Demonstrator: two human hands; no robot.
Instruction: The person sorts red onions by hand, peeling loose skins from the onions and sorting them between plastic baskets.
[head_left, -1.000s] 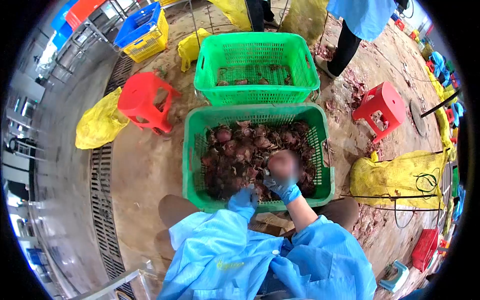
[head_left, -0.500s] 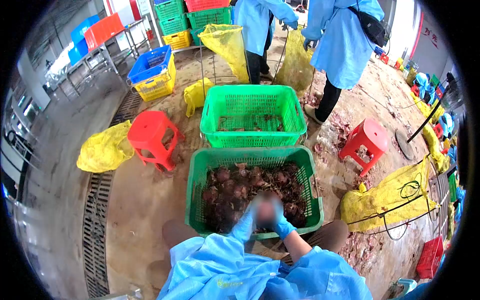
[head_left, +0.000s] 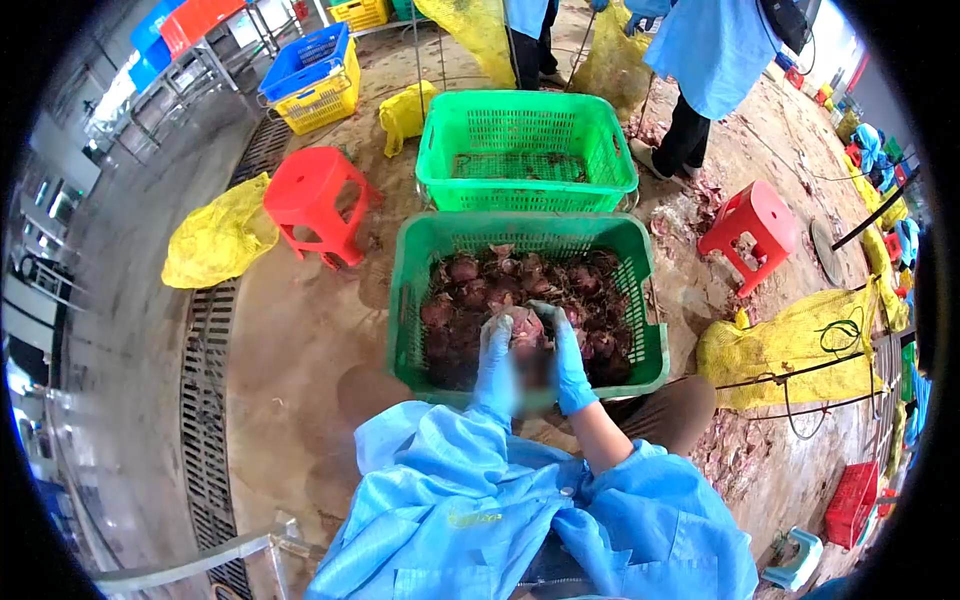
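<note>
A reddish-brown bulb (head_left: 523, 326) with papery skin is held between my two blue-gloved hands, above the near part of a dark green crate (head_left: 400, 312). My left hand (head_left: 494, 358) grips it from the left. From the right, my right hand (head_left: 564, 350) curves its fingers over the bulb's side. Just below the hands the picture is blurred. Many similar bulbs (head_left: 464, 268) with stringy roots fill the bottom of the crate, which stands between my knees.
Behind it stands a bright green crate (head_left: 528, 200) with scraps inside. Red stools (head_left: 318, 205) flank the crates on both sides. Yellow net bags (head_left: 785, 350) lie left and right, one by a metal frame. Two people in blue (head_left: 715, 55) stand beyond. A drain grate (head_left: 206, 400) runs along the left.
The view has tilted down, so the crates and stools appear higher. My hands have shifted on the bulb, which now shows more clearly between them.
</note>
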